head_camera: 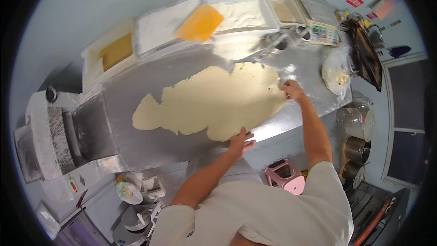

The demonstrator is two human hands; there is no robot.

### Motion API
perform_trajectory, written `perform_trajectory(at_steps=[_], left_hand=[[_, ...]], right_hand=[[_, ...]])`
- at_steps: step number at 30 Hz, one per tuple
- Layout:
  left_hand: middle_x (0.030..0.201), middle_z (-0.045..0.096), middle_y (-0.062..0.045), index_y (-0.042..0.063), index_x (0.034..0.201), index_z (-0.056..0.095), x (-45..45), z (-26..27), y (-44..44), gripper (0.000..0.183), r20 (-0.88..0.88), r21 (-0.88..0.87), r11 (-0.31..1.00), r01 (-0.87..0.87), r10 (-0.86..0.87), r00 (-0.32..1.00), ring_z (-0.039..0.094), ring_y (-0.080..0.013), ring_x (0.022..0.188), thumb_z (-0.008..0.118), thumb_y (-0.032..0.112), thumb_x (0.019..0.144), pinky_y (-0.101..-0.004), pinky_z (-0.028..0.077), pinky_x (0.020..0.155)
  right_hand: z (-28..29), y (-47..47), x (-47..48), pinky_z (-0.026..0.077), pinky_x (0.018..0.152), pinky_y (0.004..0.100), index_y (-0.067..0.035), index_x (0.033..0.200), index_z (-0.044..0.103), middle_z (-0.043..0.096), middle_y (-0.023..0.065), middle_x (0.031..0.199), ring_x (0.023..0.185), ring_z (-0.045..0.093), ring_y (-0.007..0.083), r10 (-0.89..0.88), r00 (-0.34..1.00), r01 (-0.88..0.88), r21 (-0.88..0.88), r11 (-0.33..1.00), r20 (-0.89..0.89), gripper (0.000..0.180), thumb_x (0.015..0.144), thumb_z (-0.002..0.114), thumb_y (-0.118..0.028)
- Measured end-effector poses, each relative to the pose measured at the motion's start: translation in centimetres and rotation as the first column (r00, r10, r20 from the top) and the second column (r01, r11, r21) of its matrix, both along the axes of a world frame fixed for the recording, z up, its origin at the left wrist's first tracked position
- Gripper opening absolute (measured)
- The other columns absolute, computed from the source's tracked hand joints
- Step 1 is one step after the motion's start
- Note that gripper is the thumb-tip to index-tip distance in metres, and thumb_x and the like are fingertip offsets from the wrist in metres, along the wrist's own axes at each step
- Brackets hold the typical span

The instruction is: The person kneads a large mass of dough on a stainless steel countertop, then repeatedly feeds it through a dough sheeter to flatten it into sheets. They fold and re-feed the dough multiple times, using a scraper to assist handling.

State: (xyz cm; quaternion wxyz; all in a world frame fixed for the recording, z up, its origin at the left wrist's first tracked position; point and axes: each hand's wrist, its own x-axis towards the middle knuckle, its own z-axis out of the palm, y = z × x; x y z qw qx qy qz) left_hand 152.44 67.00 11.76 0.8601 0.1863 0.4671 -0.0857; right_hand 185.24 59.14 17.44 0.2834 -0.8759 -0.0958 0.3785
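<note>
A wide, thin sheet of pale dough [211,99] with ragged edges lies across the metal worktable [170,153]. At the sheet's right edge, my right hand [293,90] has its fingertips pinched on the dough's rim. My left hand [241,143] is at the near edge, its fingers spread and touching or just beside the dough; nothing shows in its grasp. Behind the sheet, an orange plastic scraper or board [201,23] rests across a white tray [170,24] and a tub of white flour or dough [240,13].
At the left end stands a dough sheeter with rollers [59,140]. Metal cups [278,41] and a scale [322,34] stand at the back right. A plastic bag of dough [336,71] lies at the right end. Below the table is a pink stool [290,179].
</note>
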Motion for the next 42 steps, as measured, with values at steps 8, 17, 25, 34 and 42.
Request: perform_trajectory(at_steps=[8,17,25,34,42], left_hand=[[0.132,0.057,-0.020,0.000,0.138,0.045,-3.1,0.8,1.4,0.067,-0.074,-0.043,0.998,0.038,-0.041,0.996,0.061,-0.0354,0.113,0.042,0.057,0.102,-0.0460,0.052,0.094],[0.123,0.062,-0.013,0.003,0.130,0.051,-6.3,-1.4,-0.4,0.044,-0.019,0.109,0.917,-0.384,0.388,0.921,0.062,-0.0243,0.106,0.052,0.038,0.103,-0.0370,0.053,0.089],[0.082,0.058,-0.005,0.006,0.102,0.048,-6.2,-1.3,0.7,0.025,-0.184,0.415,0.846,-0.334,0.438,0.880,0.062,-0.0174,0.069,0.061,0.028,0.100,-0.0308,0.052,0.056],[0.075,0.057,-0.003,0.005,0.096,0.058,4.2,2.6,-7.9,0.021,-0.138,0.629,0.760,-0.160,0.312,0.940,0.055,-0.0140,0.060,0.061,0.026,0.098,-0.0308,0.047,0.052],[0.129,0.059,-0.021,-0.004,0.125,0.057,18.7,2.4,-10.2,0.044,-0.401,0.836,-0.474,0.276,-0.186,0.897,0.056,-0.0360,0.117,0.068,0.017,0.088,-0.0454,0.043,0.101]], right_hand=[[-3.3,-2.9,0.1,0.051,0.060,0.0332,-0.003,0.100,0.064,0.062,0.0061,0.083,0.063,0.057,0.0164,-0.201,0.949,0.236,0.129,0.963,-0.242,0.031,0.086,0.071,-0.029],[-3.0,-4.6,0.0,0.051,0.067,0.0347,0.000,0.090,0.068,0.067,0.0092,0.080,0.069,0.063,0.0187,0.010,0.965,-0.026,0.056,0.998,0.262,0.027,0.083,0.070,-0.026],[-7.8,-3.5,4.9,0.054,0.072,0.0342,-0.001,0.106,0.069,0.071,0.0107,0.088,0.080,0.067,0.0195,0.000,0.923,-0.098,0.236,0.967,0.384,0.029,0.087,0.065,-0.023],[-4.6,3.6,5.9,0.053,0.072,0.0364,-0.003,0.118,0.065,0.068,0.0124,0.094,0.088,0.066,0.0236,0.372,0.878,-0.208,0.460,0.863,-0.302,0.041,0.084,0.072,-0.024],[-8.5,2.2,7.4,0.054,0.077,0.0498,-0.005,0.099,0.063,0.066,0.0224,0.097,0.089,0.066,0.0401,0.411,0.688,-0.571,0.098,0.815,0.598,0.027,0.086,0.065,-0.028]])
